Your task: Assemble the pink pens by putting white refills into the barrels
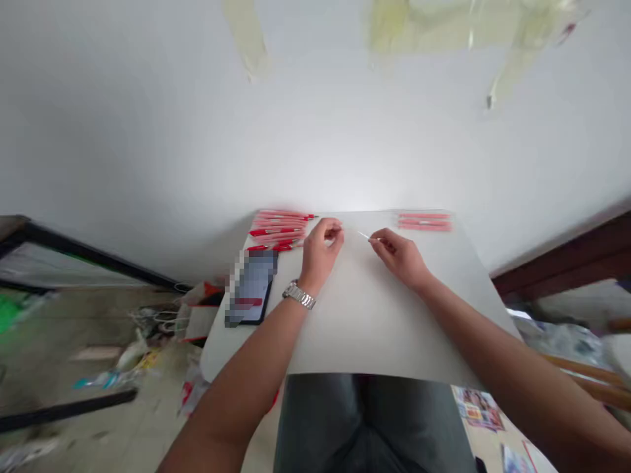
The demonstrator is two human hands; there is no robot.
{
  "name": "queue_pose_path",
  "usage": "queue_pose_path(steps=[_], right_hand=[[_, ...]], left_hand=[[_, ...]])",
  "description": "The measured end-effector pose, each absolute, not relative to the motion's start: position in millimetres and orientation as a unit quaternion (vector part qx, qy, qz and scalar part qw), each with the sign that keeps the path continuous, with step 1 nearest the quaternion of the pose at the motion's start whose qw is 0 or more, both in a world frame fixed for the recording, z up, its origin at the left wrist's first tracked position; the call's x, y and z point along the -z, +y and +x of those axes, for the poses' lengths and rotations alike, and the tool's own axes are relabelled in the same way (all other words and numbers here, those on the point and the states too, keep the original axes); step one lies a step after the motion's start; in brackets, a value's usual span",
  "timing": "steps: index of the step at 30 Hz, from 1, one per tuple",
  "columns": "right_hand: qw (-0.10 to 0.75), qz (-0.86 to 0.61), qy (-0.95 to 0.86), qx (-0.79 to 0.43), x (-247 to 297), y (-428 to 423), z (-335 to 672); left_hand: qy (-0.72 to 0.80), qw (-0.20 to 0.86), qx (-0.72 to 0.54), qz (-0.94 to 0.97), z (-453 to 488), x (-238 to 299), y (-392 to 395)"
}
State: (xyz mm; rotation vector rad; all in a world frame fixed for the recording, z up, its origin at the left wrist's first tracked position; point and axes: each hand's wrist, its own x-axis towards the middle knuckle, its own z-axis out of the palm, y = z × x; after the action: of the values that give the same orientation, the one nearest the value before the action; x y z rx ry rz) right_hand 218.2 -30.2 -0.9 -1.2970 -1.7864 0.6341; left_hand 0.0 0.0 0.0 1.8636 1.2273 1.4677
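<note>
My right hand (398, 256) pinches a thin whitish stick (363, 235) over the white table; its tip points left toward my other hand. My left hand (321, 251), with a metal watch (298, 294) on the wrist, has its thumb and fingers curled together. Whatever it may hold is too small to make out. Left of that hand lies a pile of red and pink pens (280, 226), some with darker red parts. A small row of pink pen-like sticks (424, 222) lies at the table's back right.
A tablet or phone (257, 286), partly blurred out, lies on the table's left side. The white table (374, 328) meets a wall (315, 144) with old tape on it. Cables and clutter (158, 322) cover the floor at left. My lap is at the front edge.
</note>
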Motion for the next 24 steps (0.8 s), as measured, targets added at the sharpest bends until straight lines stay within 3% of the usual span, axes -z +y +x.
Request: queue_pose_path(steps=[11, 24], right_hand=[[0.412, -0.519, -0.712, -0.231, 0, -30, 219], [0.408, -0.525, -0.713, -0.225, 1, -31, 219]], left_hand=[[0.527, 0.111, -0.433, 0.723, -8, -7, -4], [0.587, 0.060, -0.364, 0.721, -13, -4, -2]])
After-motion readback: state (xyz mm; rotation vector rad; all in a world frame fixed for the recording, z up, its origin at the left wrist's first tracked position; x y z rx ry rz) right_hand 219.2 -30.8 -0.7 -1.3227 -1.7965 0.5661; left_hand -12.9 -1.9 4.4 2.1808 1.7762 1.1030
